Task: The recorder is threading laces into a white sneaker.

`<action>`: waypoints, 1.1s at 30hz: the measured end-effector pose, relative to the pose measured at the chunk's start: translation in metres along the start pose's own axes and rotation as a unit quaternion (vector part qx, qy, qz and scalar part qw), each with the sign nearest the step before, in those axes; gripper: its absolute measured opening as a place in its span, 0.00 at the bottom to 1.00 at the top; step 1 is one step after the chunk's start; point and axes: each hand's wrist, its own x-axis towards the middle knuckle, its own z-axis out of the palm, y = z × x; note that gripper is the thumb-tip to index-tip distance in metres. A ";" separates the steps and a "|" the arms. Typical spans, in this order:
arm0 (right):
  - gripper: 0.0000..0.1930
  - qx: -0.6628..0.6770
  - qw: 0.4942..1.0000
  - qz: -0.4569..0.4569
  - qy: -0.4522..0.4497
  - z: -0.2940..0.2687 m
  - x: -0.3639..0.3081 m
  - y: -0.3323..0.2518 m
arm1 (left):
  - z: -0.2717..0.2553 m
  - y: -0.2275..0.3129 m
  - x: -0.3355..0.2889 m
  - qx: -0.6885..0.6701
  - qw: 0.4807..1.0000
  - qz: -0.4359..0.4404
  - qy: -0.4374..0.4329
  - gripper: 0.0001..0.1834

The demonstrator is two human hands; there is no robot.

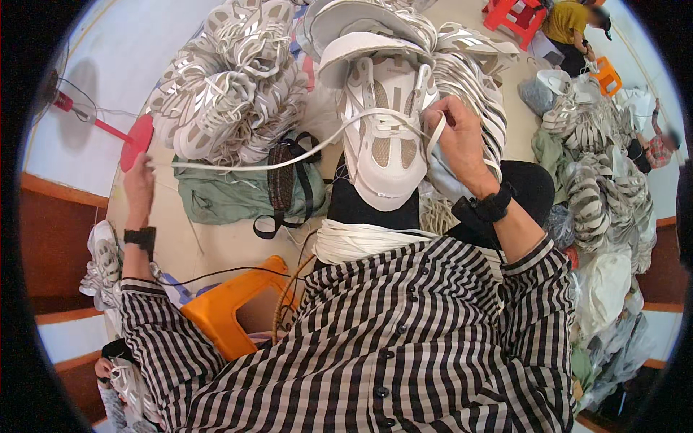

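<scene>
A white and beige sneaker upper (393,155) rests on my lap, its toe toward me. A white shoelace (289,160) passes across its eyelets and runs far out to the left. My left hand (138,184), slightly blurred, is closed around that far end at arm's length. Close to the right side of the upper, my right hand (460,137) pinches the lace, and a short loop of it shows by the fingers. A bundle of white laces (354,242) lies across my lap below the toe.
Piled sneaker uppers (224,94) stand at the far left, beside a green bag (216,195). An orange stool (227,310) is at my left. More uppers (592,187) are heaped at the right. A red-based fan (137,141) stands left; a person in yellow (565,25) sits far right.
</scene>
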 end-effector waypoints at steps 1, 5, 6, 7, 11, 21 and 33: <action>0.06 -0.007 1.000 0.011 0.004 0.000 -0.001 0.000 | 0.005 0.032 0.003 -0.044 0.999 -0.015 -0.029 0.13; 0.06 0.014 1.000 -0.001 0.007 0.002 -0.001 0.000 | 0.023 0.164 -0.002 -0.159 0.979 0.129 0.009 0.13; 0.06 -0.001 1.000 -0.006 0.013 0.003 -0.001 0.000 | 0.025 0.193 -0.004 -0.194 0.970 0.149 -0.006 0.12; 0.06 -0.016 1.000 -0.011 0.019 0.004 0.000 0.000 | 0.025 0.220 -0.005 -0.231 0.959 0.161 -0.027 0.11; 0.07 -0.040 0.999 -0.004 0.022 0.004 0.000 -0.004 | 0.034 0.306 -0.004 -0.341 0.920 0.193 0.023 0.09; 0.04 -0.306 0.933 -0.185 -0.031 -0.004 0.008 -0.018 | 0.087 0.371 0.017 -0.593 0.805 -0.005 0.001 0.06; 0.07 -0.309 0.938 -0.076 -0.134 -0.007 0.032 -0.036 | 0.101 0.375 0.011 -0.508 0.859 0.037 0.055 0.07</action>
